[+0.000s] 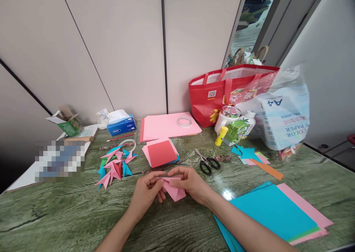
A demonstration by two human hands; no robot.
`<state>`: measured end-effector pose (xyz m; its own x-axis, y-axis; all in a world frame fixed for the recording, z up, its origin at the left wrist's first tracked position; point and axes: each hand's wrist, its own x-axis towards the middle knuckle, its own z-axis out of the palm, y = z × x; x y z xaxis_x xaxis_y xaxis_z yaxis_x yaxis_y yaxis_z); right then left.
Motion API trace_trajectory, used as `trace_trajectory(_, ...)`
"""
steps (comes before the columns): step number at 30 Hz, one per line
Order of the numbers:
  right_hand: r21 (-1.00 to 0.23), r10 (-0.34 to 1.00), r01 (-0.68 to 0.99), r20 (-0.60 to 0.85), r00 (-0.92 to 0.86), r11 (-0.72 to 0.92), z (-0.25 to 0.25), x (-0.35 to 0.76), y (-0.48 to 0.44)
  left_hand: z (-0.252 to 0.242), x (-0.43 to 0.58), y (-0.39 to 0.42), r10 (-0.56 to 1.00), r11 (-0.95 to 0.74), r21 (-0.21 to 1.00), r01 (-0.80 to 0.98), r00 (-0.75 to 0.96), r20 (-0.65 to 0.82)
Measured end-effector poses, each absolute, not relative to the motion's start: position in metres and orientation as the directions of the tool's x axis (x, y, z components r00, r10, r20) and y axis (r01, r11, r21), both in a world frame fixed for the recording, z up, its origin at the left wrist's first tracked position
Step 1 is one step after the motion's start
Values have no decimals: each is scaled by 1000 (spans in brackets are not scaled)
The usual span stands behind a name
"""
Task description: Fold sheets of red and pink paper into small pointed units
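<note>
A partly folded piece of pink paper [176, 194] is held just above the green table, its lower corner pointing down. My left hand [149, 187] pinches its left edge between thumb and fingers. On the opposite side, my right hand [188, 183] grips the upper right part, thumb in front and fingers behind. Beyond my hands lies a stack of square papers [162, 153] with a red sheet on top. Black-handled scissors [206, 162] rest to the right of that stack. Several folded paper pieces [115, 167] in pink, blue, green and red are heaped to the left.
Large coloured sheets [266, 211] lie under my right forearm. Farther back are pink sheets [166, 126] with a tape roll [184, 122], a tissue box [122, 126], a glue stick [221, 136], a red bag [203, 106] and a plastic paper packet [288, 122]. Paper scraps [246, 153] sit at right.
</note>
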<state>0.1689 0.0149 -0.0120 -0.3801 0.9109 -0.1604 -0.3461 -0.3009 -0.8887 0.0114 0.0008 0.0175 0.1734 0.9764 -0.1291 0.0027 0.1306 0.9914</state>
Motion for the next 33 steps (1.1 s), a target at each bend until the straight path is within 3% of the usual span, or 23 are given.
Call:
trace_trajectory(5,-939,918,-244,-139,-371,-241,-11,169,14,19,12,2,976,101,995,24,192,-104)
trace_trajectory(11,-995,950,-70,-43,-310,-68,-7,169,14,19,10,3,967,200,980,-3,161,-197)
trace_trajectory(18,-995,949,-92,-18,-316,-49,-9,169,13,15,9,3,956,248,965,-78,183,-231)
trace_trajectory(25,-999,938,-7,36,-344,35,-10,165,13,14,10,3,983,174,984,33,52,-175)
trace_trajectory(33,-999,943,-37,4,-332,-8,-9,167,12,13,11,3,983,168,985,48,65,-171)
